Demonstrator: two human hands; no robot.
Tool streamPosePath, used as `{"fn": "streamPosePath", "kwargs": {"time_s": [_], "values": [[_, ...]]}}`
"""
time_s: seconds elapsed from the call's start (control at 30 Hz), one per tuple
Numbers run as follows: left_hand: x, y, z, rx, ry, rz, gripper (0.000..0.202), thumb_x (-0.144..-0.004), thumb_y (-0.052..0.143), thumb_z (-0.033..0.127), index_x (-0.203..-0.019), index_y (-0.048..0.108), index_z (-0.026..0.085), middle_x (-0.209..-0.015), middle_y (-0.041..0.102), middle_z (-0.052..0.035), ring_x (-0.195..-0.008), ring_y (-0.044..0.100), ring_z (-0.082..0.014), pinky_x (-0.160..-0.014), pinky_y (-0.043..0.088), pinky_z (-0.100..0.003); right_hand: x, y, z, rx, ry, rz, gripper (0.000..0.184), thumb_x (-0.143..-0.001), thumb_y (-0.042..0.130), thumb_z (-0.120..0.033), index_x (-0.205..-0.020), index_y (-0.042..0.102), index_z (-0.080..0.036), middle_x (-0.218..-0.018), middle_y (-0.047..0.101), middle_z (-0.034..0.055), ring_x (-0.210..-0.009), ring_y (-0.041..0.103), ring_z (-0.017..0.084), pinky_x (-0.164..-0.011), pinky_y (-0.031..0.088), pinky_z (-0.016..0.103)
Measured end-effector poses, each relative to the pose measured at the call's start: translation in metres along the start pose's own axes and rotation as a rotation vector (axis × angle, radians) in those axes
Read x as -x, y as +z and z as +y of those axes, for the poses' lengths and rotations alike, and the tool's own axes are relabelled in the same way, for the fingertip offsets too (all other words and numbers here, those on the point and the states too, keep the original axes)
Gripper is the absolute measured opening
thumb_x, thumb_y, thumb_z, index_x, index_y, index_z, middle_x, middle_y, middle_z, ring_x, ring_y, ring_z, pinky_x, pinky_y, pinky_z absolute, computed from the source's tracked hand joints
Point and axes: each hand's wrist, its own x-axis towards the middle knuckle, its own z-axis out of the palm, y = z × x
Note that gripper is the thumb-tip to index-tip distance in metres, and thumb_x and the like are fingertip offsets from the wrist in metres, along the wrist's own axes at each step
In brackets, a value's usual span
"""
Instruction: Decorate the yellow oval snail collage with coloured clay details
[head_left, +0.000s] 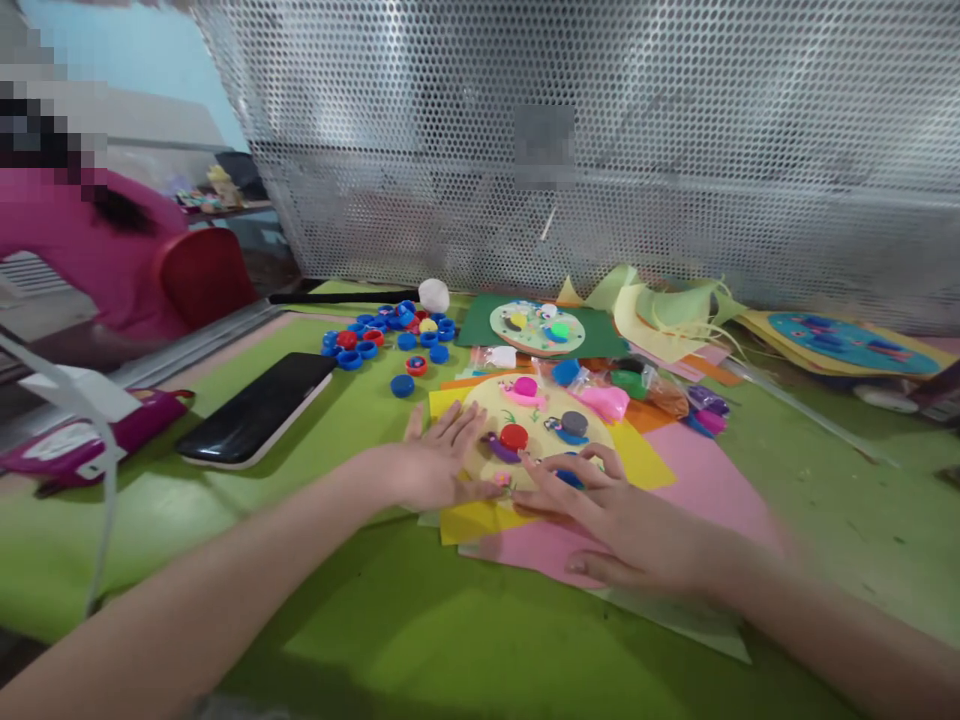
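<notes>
Main piece: one round cream disc, seemingly of card (537, 440), lying near the middle of the green table (360, 590), between its near and far edges.
Figures on disc: four, each a coloured plastic bottle cap with soft-looking modelled material: pink cap (527, 386), red cap (514, 437), grey cap (575, 424), blue cap (571, 472); the last is partly under your fingers.
Your hands: left hand (435, 465) with fingers spread, resting at the disc's left side; right hand (600, 505) with fingers fanned over its lower right. You show no clear pinch; whether your fingertips press, you cannot tell from here.
Handling: likely light and bendable, with caps hard and modelled parts soft, easily dented or knocked loose.
Hold: best taken by the bare rim, from both sides, clear of the figures.
Under disc: bright yellow paper (652, 455), one pale pink sheet (720, 490) beyond it.
Other decorated pieces: two; a cream disc on dark green card (536, 335) toward the far edge, a blue oval piece (851, 345) toward the far right corner.
Loose caps: blue and red plastic caps (367, 349), roughly twenty, overlapping.
Phone: one, black, slab-shaped (259, 410), toward the table's left edge.
</notes>
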Motion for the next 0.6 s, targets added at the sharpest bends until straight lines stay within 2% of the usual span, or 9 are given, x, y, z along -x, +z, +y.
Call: {"fn": "streamPosePath", "kwargs": {"time_s": [0.17,0.37,0.6], "values": [[0.003,-0.001,0.002,0.004,0.003,0.004,0.090,-0.078,0.019,0.071,-0.138,-0.012,0.012,-0.142,-0.020,-0.0037,-0.132,-0.016,-0.0267,-0.101,-0.010,-0.058,0.006,0.005,0.001,0.005,-0.010,0.011,0.062,-0.091,0.027,-0.045,-0.142,0.005,-0.019,-0.136,0.040,0.0108,-0.127,0.023,0.031,-0.099,0.016,0.059],[0.003,-0.001,0.001,0.002,0.006,0.000,0.091,-0.078,0.018,0.072,-0.138,-0.013,0.012,-0.142,-0.020,-0.0033,-0.132,-0.017,-0.0270,-0.101,-0.011,-0.058,0.013,0.006,0.001,0.026,-0.036,0.030,0.054,-0.091,0.024,-0.042,-0.141,0.016,-0.021,-0.131,0.046,0.0091,-0.123,0.030,0.029,-0.098,0.021,0.056],[0.002,-0.001,-0.001,0.013,0.012,0.013,0.091,-0.077,0.019,0.073,-0.138,-0.013,0.014,-0.142,-0.021,-0.0028,-0.132,-0.017,-0.0267,-0.100,-0.012,-0.058,0.019,0.008,0.006,0.085,-0.023,0.046,0.059,-0.091,0.020,-0.046,-0.142,0.005,-0.020,-0.125,0.051,0.0132,-0.115,0.039,0.031,-0.094,0.026,0.058]]}}
